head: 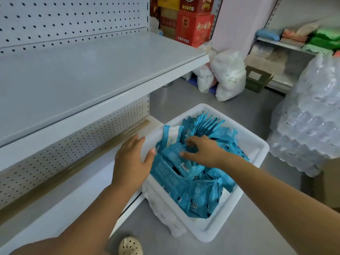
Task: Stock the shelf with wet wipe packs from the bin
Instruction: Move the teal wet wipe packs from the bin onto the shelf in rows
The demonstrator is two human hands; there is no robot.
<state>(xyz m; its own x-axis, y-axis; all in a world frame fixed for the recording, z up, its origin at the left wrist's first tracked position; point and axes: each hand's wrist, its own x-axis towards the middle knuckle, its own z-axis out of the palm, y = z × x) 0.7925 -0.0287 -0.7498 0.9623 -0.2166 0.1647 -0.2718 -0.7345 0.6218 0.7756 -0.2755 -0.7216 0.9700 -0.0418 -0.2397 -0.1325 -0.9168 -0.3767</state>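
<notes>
A white plastic bin (253, 150) stands on the grey floor, filled with several blue wet wipe packs (200, 194). My left hand (131, 161) rests spread on the bin's left rim, holding nothing. Inside the bin my right hand (200, 151) lies on top of the pile, its fingers curled around a blue pack (176, 153); whether the pack is lifted cannot be told. To the left a bare grey shelf (77, 76) stands at chest height, with a lower shelf (77, 188) beneath it.
White pegboard backs both shelves. Stacked shrink-wrapped water bottles (311, 115) crowd the right side. White sacks (228, 76) and red cartons (193, 26) stand behind the bin. A beige clog (130, 246) shows at the bottom on the grey floor.
</notes>
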